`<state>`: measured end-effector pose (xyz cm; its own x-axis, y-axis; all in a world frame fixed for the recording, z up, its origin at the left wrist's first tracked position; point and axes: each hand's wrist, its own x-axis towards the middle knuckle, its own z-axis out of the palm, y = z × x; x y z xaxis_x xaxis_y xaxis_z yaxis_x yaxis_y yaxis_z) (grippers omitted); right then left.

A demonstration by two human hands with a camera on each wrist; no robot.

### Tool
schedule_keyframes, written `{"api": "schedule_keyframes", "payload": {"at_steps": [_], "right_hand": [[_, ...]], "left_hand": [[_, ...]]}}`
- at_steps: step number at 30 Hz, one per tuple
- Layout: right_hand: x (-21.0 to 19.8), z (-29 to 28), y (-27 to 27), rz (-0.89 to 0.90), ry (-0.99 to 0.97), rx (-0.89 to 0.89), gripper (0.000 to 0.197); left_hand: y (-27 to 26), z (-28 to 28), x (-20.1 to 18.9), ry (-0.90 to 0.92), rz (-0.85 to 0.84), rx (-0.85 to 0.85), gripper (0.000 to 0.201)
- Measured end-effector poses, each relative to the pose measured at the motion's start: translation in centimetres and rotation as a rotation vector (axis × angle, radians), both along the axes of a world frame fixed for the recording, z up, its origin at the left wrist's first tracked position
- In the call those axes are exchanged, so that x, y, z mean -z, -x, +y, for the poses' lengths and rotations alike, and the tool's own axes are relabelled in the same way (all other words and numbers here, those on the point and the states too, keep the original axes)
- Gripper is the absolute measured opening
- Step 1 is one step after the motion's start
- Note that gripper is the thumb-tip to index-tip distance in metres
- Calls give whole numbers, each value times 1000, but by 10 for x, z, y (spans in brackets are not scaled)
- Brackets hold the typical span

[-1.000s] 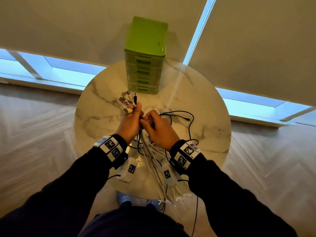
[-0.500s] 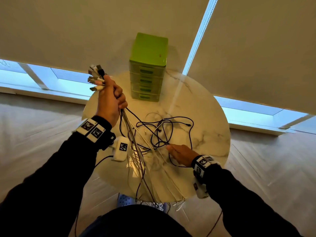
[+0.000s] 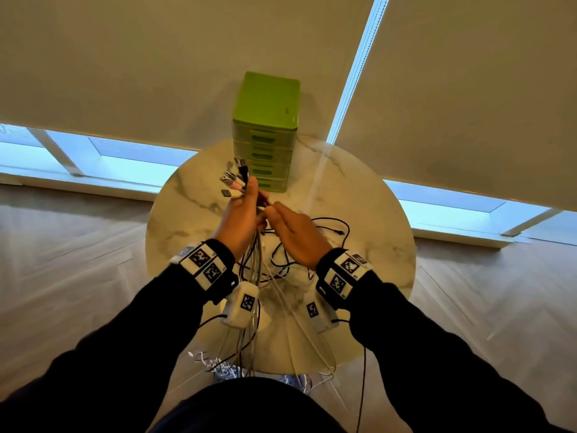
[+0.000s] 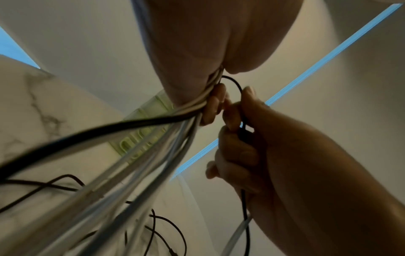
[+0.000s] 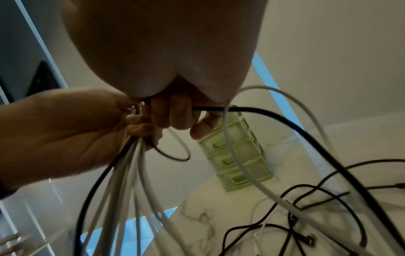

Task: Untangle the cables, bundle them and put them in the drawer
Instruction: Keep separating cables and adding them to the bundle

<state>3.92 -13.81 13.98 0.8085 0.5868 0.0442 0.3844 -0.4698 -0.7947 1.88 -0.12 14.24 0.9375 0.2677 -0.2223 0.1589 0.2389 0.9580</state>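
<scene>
Left hand (image 3: 240,218) has its fingers (image 4: 215,104) wrapped tight round the cables (image 3: 254,270), plug ends (image 3: 234,176) fanning out the top. Right hand (image 3: 295,237) fingers (image 5: 168,114) are curled on one black cable (image 5: 285,124) right beside it. Loose loops sprawl across the round desk (image 3: 374,245), strands hanging over its near edge. Green drawer unit (image 3: 265,132) sits at the far edge, drawers closed.

Cable ends (image 3: 237,364) below the table edge (image 3: 193,332), blurred, uncountable.
</scene>
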Motion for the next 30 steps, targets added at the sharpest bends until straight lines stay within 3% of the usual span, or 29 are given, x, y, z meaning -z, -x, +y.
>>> {"api": "schedule_keyframes", "payload": {"at_steps": [2, 4, 8, 11, 14, 17, 20, 22, 25, 30], "right_hand": [[2, 4, 5, 32, 17, -69, 26], [6, 0, 7, 118, 45, -124, 35], [33, -26, 15, 215, 270, -273, 49], [55, -50, 16, 306, 297, -216, 38], [73, -78, 7, 322, 497, -200, 33], [89, -90, -13, 230, 601, -101, 34], [70, -69, -35, 100, 497, 149, 40], [44, -47, -41, 31, 377, 198, 42], [13, -15, -37, -36, 223, 129, 39], [-3, 10, -19, -50, 102, -60, 31]], "left_hand": [[0, 3, 0, -10, -27, -22, 50], [-3, 9, -3, 25, -78, -81, 49], [-13, 37, -15, 278, -173, -224, 44], [-14, 59, -27, 332, -188, -255, 42], [-13, 79, -35, 300, -197, -274, 38], [-11, 80, -33, 185, -174, -201, 37], [-3, 55, -21, -7, -118, -58, 29], [3, 37, -11, -61, -64, 34, 30], [4, 20, 0, -56, 19, 71, 40], [-2, 18, 0, 166, 31, 45, 44]]}}
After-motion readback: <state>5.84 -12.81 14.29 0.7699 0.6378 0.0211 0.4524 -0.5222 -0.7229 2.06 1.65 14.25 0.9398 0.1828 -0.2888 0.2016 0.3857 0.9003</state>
